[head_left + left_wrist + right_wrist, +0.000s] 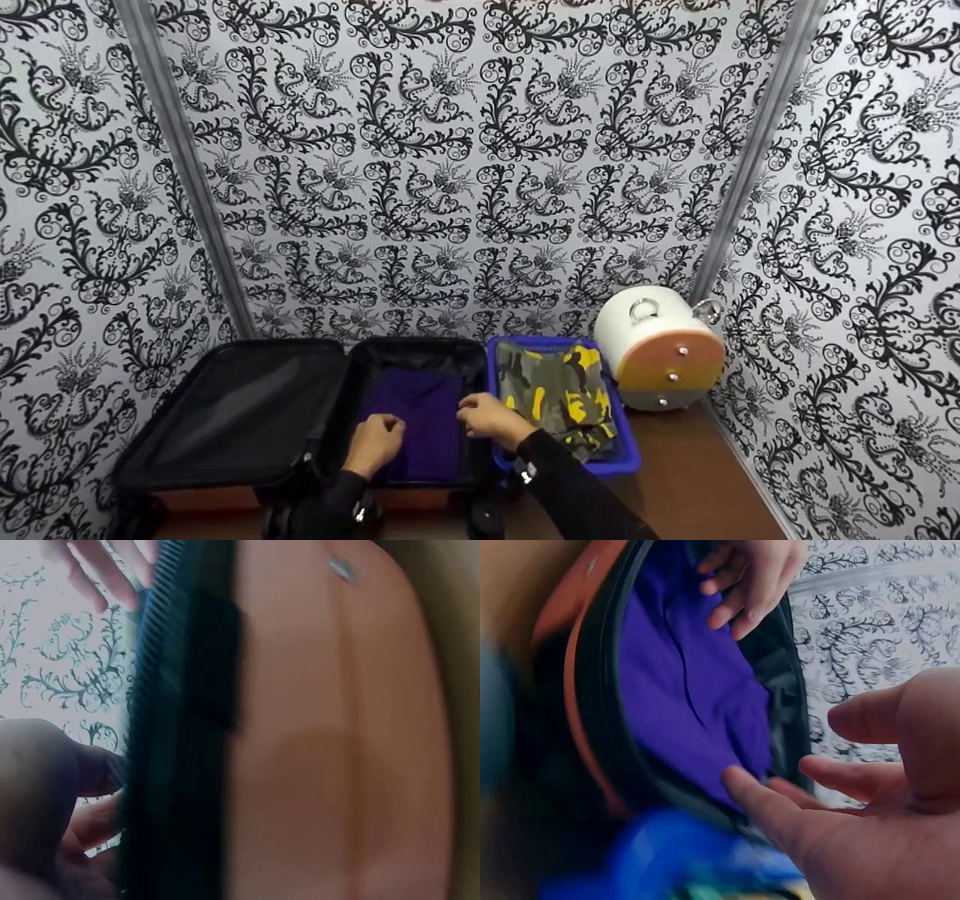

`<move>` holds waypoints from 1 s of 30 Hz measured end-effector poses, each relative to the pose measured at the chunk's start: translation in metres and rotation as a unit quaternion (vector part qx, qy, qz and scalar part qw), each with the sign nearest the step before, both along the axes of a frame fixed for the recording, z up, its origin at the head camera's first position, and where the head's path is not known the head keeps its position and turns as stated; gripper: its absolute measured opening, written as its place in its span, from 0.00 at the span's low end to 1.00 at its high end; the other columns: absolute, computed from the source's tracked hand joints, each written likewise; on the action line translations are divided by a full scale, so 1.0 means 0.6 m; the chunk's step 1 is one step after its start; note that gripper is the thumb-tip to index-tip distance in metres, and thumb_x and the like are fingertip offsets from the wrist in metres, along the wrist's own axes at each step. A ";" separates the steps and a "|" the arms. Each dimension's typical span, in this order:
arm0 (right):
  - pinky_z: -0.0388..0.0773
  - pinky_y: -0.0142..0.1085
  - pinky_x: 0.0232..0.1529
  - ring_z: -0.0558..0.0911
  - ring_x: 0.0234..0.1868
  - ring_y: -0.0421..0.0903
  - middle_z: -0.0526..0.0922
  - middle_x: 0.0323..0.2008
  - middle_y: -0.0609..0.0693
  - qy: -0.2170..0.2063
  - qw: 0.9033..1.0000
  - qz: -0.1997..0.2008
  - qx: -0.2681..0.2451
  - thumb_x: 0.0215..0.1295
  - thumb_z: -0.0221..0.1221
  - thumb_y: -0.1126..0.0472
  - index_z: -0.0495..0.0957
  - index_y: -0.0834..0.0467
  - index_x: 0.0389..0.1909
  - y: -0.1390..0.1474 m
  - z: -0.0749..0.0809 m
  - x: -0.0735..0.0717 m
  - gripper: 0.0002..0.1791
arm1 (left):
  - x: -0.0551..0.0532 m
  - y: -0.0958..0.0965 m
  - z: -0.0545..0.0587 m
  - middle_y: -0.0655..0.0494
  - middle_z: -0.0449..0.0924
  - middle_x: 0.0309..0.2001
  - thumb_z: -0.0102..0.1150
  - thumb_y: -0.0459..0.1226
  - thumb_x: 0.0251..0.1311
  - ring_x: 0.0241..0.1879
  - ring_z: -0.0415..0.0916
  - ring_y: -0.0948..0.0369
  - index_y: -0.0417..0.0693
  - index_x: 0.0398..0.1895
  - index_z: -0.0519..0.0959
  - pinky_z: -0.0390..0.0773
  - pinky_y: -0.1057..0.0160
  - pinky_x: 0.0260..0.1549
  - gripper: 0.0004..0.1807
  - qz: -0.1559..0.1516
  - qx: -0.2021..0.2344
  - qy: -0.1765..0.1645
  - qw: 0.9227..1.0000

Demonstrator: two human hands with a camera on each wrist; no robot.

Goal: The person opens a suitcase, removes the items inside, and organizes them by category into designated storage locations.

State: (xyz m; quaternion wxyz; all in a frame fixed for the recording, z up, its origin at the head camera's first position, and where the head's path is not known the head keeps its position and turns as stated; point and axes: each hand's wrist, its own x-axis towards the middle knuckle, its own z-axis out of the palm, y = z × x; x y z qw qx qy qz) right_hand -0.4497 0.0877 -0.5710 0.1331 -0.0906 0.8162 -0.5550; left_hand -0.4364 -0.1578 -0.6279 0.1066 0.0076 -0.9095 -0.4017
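Observation:
A purple folded garment [420, 420] lies flat inside the right half of an open suitcase [360, 352]. Over the garment's left side is my left hand [375, 444], fingers loosely bent and nothing in them. My right hand [491, 420] hovers by the suitcase's right rim; the right wrist view shows its thumb and fingers [769, 814] spread apart, empty. Creases run along the purple cloth [690, 690] there, with the left hand [754, 585] above its far end. In the left wrist view, the suitcase's orange shell [300, 690] hides part of the left hand [45, 795].
The suitcase's black lid half [247, 412] lies open at left. Against its right side stands a blue basket [626, 450] holding folded camouflage clothing [555, 390]. Behind that, a white rounded drawer box [637, 330] with colored fronts sits on the brown table [682, 480]. Patterned walls enclose the table.

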 end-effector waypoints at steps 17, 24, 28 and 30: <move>0.71 0.38 0.38 0.67 0.30 0.42 0.69 0.30 0.46 -0.102 0.991 -0.030 0.079 0.75 0.54 0.64 0.78 0.58 0.35 -0.055 -0.073 -0.019 0.07 | 0.014 -0.047 -0.006 0.41 0.92 0.46 0.63 0.40 0.74 0.47 0.88 0.42 0.39 0.51 0.89 0.83 0.40 0.53 0.14 0.089 0.019 -0.019 0.996; 0.75 0.38 0.38 0.70 0.36 0.45 0.67 0.34 0.45 -0.097 0.992 -0.073 0.022 0.76 0.53 0.63 0.74 0.55 0.37 -0.065 -0.065 -0.022 0.05 | 0.001 -0.053 -0.006 0.30 0.85 0.63 0.60 0.45 0.76 0.63 0.82 0.32 0.35 0.62 0.84 0.79 0.36 0.64 0.24 0.080 0.026 -0.094 0.992; 0.83 0.40 0.41 0.75 0.40 0.45 0.72 0.36 0.46 -0.098 0.991 -0.075 -0.050 0.77 0.56 0.63 0.79 0.61 0.45 -0.074 -0.055 -0.029 0.06 | -0.004 -0.050 -0.001 0.28 0.83 0.64 0.60 0.45 0.76 0.64 0.81 0.31 0.32 0.64 0.81 0.79 0.37 0.64 0.26 0.069 0.020 -0.117 0.990; 0.87 0.41 0.45 0.79 0.41 0.46 0.76 0.37 0.47 -0.104 0.988 -0.069 -0.086 0.77 0.56 0.65 0.80 0.63 0.43 -0.078 -0.053 -0.032 0.06 | -0.005 -0.046 0.002 0.27 0.82 0.65 0.59 0.45 0.76 0.65 0.80 0.31 0.30 0.65 0.80 0.79 0.37 0.65 0.28 0.062 0.020 -0.129 0.989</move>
